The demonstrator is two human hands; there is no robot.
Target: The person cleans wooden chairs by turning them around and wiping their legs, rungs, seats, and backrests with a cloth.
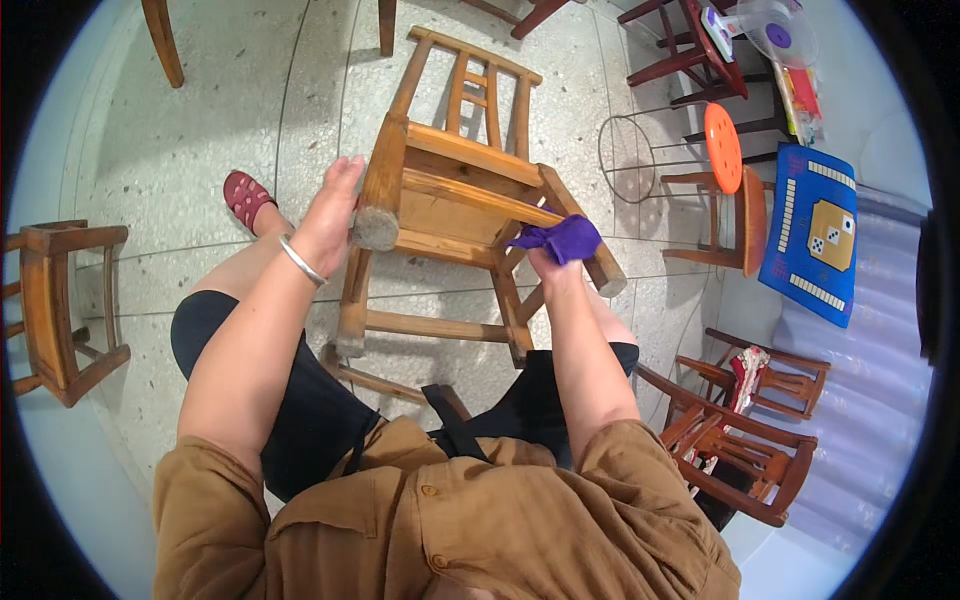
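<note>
A wooden chair (455, 188) is tipped over in front of me, its backrest away from me and its leg ends toward me. At its left side my left hand (328, 215), with a silver bangle at the wrist, grips the thick leg; some of its fingers are hidden behind the wood. My right hand (555, 268) holds a bunched purple cloth (570, 240) against the right end of a chair rail. The cloth covers most of that hand's fingers.
Another wooden chair (65, 305) stands at the left. To the right are an orange round stool (723, 148), a wire stand (628, 158), a blue mat (815, 235) and dark red chairs (745, 455). A fan (778, 35) sits at the far right. My foot wears a red shoe (245, 198).
</note>
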